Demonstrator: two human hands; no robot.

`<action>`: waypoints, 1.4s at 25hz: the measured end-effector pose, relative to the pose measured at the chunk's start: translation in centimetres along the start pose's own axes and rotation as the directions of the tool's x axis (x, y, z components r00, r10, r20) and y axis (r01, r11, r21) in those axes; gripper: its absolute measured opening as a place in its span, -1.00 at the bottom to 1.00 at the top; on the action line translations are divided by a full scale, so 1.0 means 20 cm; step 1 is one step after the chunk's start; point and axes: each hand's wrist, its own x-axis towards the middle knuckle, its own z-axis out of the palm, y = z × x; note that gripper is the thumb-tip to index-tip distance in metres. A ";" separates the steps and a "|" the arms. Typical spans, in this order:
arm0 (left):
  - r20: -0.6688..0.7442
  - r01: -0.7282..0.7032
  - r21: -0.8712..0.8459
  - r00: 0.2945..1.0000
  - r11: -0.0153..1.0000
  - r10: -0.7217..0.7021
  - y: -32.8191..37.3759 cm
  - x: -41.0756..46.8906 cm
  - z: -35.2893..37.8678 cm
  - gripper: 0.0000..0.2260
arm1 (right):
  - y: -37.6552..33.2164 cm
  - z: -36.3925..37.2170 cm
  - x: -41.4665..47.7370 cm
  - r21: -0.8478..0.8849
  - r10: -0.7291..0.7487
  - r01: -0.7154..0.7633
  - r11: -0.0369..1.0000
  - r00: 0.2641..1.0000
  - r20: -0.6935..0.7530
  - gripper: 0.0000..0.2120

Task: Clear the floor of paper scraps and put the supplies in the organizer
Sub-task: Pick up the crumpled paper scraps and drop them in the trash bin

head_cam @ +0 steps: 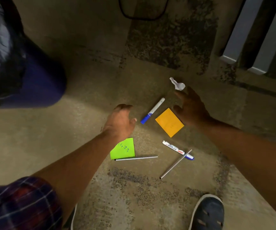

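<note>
Counting around the orange sticky note (169,122): two markers are lying there, one (152,110) just left, one (177,150) below. Two metal rods (136,158) (175,164) lower down. One green note (123,148), one crumpled paper scrap (177,83) above.

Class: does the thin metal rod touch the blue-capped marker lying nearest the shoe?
Touching. The head view shows the metal rod lying directly across the marker near its blue cap.
</note>
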 end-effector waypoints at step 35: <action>-0.336 0.047 0.076 0.942 0.996 -0.019 -0.22 -0.78 -1.34 -0.28 | -1.89 -0.57 -0.65 0.528 -0.219 0.198 0.826 0.975 -0.024 -0.34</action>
